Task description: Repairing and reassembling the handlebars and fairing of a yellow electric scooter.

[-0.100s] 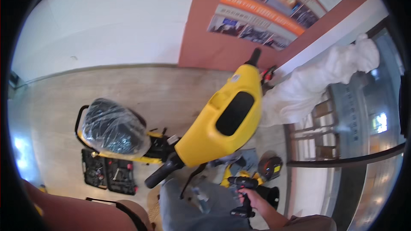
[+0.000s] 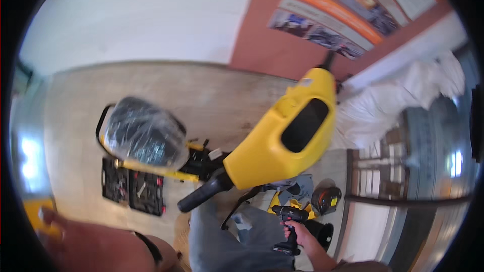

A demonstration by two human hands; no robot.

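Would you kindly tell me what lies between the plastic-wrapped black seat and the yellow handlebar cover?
The head view shows black frame parts, yellow trim and a small white block there.

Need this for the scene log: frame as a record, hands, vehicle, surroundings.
right hand: gripping a black drill
left hand: blurred at lower left, grip unclear
vehicle: yellow scooter, dark handlebar grips
seat: dark, plastic-wrapped
floor: open black tool case near the seat
right side: draped white cloth
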